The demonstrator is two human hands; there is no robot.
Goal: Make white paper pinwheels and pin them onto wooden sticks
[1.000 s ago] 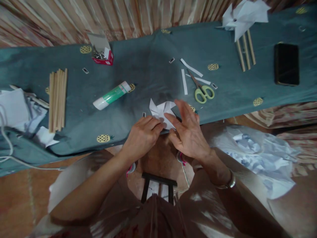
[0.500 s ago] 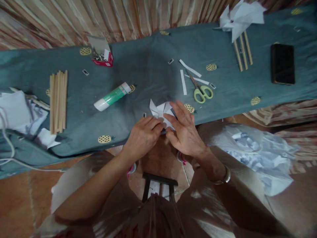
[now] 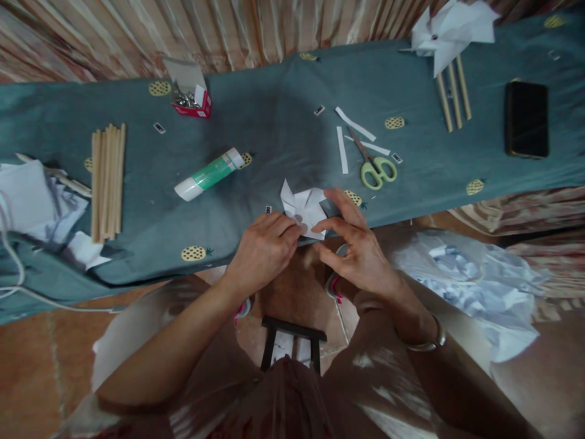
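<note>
A white paper pinwheel (image 3: 307, 206), its corners folded up, lies at the front edge of the cloth-covered table between my hands. My left hand (image 3: 267, 247) is closed on its lower left side, fingertips pressed together over the paper. Fingers apart, my right hand (image 3: 356, 244) is at the pinwheel's right edge, with the thumb below and fingertips touching or very near the paper. Green-handled scissors (image 3: 375, 167) lie beyond my right hand among narrow paper strips (image 3: 342, 150). A green and white glue tube (image 3: 210, 174) rests to the left.
Wooden sticks (image 3: 108, 183) lie at left beside stacked paper (image 3: 25, 198) and a white cable (image 3: 59, 306). A red box of metal pins (image 3: 194, 105) stands at the back. Finished pinwheels (image 3: 452, 33) and a black phone (image 3: 527, 119) are at right. A plastic bag (image 3: 484, 286) holds paper scraps.
My right hand has drawn back slightly to the right and spread off the pinwheel, uncovering more of it. My left hand stays on the paper. The view has shifted a little.
</note>
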